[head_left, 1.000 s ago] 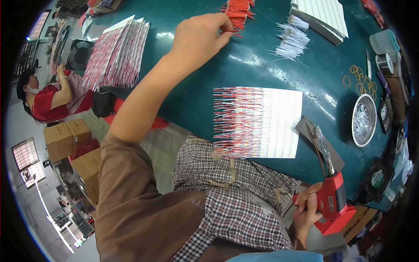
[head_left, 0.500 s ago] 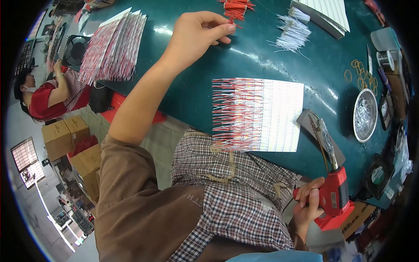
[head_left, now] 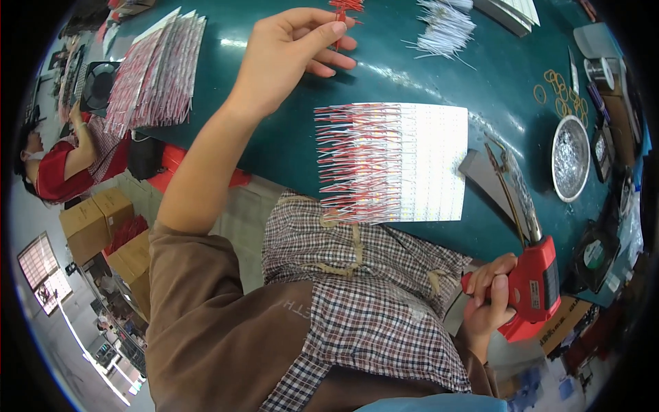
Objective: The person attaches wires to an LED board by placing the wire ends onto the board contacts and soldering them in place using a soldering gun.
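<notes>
Up at the far edge of the view, my left hand (head_left: 285, 62) pinches thin red wire (head_left: 340, 17) between thumb and forefinger, its other fingers loosely spread. Just beyond lies a bundle of red wires (head_left: 349, 5), partly cut off by the frame. My right hand (head_left: 489, 302) is wrapped round the handle of a red soldering gun (head_left: 534, 285), its metal tip pointing away over the table. Between the hands a white panel (head_left: 434, 161) lies flat, with rows of red and white wires (head_left: 357, 165) sticking out along its left half.
White wires (head_left: 443, 29) lie in a bundle at the back. A stack of wired panels (head_left: 156, 75) stands at left. On the right are a metal bowl (head_left: 571, 159), rubber bands (head_left: 564, 96), a solder spool (head_left: 598, 72) and a small fan (head_left: 592, 261). A co-worker (head_left: 65, 161) sits at far left.
The whole view has shifted, so the table things appear higher and further left. My left hand's lower fingers have spread a little while the pinch stays. My right hand still grips the soldering gun.
</notes>
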The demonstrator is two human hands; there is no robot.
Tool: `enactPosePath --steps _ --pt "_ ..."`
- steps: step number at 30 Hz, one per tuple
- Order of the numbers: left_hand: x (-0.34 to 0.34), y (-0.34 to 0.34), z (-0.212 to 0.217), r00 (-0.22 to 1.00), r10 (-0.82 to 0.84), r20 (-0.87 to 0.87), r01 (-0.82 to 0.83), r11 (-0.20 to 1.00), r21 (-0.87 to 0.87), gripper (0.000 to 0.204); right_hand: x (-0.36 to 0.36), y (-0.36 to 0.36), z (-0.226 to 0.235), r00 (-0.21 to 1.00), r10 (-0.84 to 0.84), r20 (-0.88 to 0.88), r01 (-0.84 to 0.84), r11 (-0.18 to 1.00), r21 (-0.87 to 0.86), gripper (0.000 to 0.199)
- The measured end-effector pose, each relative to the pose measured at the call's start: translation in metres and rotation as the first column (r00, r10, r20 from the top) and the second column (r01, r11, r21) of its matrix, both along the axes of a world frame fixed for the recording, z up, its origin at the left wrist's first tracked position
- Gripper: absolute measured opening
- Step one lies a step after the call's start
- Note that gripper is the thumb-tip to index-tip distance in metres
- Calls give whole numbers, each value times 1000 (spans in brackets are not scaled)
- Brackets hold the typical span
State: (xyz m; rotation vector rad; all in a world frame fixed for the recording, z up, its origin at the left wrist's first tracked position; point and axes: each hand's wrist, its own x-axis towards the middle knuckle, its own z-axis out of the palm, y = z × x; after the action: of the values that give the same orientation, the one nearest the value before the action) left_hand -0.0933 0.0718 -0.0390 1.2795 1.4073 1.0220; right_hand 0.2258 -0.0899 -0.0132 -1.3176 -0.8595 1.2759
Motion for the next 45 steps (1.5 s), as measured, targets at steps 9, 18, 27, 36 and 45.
enactPosePath --steps 9,18,27,36,45 --pt "53 -34 37 897 -229 377 352 887 -300 21 -17 27 6 1000 -7 5 7 1000 12 16" --pt "86 -51 37 817 -244 522 528 680 -509 23 -45 57 5 996 89 -22 -86 989 118 27" --pt "90 -52 28 794 -224 566 559 636 -532 21 -47 55 -4 931 356 78 -363 923 130 34" --pt "88 -52 28 777 -261 573 583 639 -501 18 -46 57 -3 924 376 63 -381 915 129 42" --pt "62 -39 30 803 -331 -495 473 859 193 12 -32 53 14 994 89 58 -91 995 34 36"
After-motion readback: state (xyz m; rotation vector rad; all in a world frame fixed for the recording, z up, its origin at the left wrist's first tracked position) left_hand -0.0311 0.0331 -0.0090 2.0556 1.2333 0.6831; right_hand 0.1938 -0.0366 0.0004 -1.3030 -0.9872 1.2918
